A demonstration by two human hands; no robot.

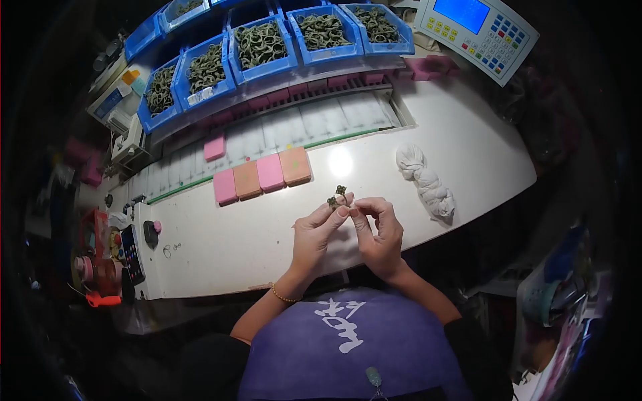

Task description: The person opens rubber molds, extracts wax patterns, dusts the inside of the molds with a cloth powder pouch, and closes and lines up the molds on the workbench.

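In the head view, my left hand (315, 230) and my right hand (381, 237) meet over the front of the white table. Their thumbs and fingertips are pinched together around a small dark green piece with an open, flower-like head (341, 190). A second small head (332, 200) shows just left of it, by my left fingertips. I cannot tell whether the two heads are joined. The lower part of the piece is hidden by my fingers. Beyond my hands, a row of pink and orange blocks (271, 171) lies on the table.
Blue bins (266, 65) full of dark green rings stand along the back. A twisted white cloth (425, 184) lies to the right. At the far right back is a keypad panel with a blue screen (478, 33). Two small rings (168, 251) and a phone (132, 252) are at left.
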